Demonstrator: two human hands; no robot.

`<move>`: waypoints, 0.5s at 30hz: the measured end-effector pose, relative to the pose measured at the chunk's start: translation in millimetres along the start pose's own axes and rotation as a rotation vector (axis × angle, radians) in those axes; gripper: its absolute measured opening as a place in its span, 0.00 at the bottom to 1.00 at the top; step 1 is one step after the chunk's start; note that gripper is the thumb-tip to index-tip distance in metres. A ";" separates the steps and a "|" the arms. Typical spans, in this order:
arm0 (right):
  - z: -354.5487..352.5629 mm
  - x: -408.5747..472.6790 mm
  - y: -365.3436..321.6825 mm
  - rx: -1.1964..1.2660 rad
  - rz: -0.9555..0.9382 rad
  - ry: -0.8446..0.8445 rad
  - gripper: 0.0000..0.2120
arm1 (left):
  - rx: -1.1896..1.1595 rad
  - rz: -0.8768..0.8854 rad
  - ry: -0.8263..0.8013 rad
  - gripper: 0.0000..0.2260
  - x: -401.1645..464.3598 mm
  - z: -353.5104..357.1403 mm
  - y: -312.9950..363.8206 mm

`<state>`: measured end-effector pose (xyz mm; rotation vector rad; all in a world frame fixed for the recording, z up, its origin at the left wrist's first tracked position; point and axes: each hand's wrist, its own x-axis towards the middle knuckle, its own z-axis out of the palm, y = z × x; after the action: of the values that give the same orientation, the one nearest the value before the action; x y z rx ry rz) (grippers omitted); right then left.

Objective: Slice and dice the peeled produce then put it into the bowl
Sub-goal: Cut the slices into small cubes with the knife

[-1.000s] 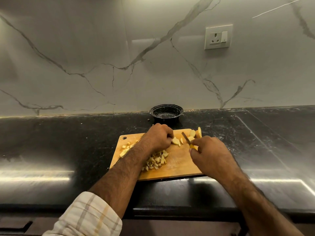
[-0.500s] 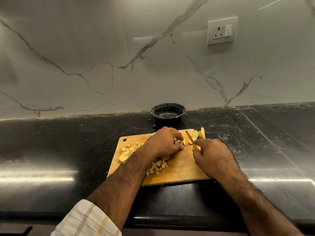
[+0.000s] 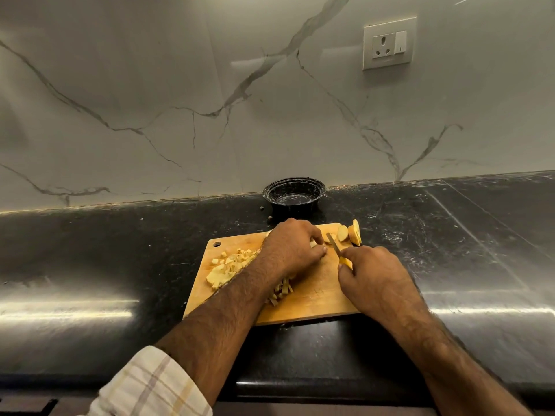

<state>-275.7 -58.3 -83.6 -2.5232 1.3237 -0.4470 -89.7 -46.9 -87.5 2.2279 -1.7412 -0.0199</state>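
Firmly, right hand [image 3: 372, 274] grips knife [image 3: 338, 249]; left hand [image 3: 292, 246] pinches produce [image 3: 313, 244].

Wooden cutting board [image 3: 312, 298] on glossy, scratched black stone counter [image 3: 90, 265]

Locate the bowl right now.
In the head view the black bowl sits on the dark counter against the marble wall, just behind the cutting board's far edge, beyond the left hand.

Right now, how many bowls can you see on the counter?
1. The black bowl sits at the back of the counter against the marble wall, just beyond the wooden cutting board. It looks empty. No other bowl shows in this view.
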 end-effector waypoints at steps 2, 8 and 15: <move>-0.5 -0.6 -0.4 -0.014 0.004 0.000 0.17 | -0.006 0.007 0.007 0.10 -0.5 -1.3 2.1; -1.9 -3.2 -0.5 -0.034 0.004 0.008 0.16 | -0.029 -0.012 -0.022 0.08 1.3 -4.4 -5.7; 0.5 -1.9 -2.8 -0.052 -0.009 -0.059 0.17 | 0.036 0.028 -0.024 0.09 4.7 1.6 -1.6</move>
<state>-274.4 -55.1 -83.3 -2.5644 1.3199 -0.3407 -87.3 -51.4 -88.6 2.2375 -1.7989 -0.0089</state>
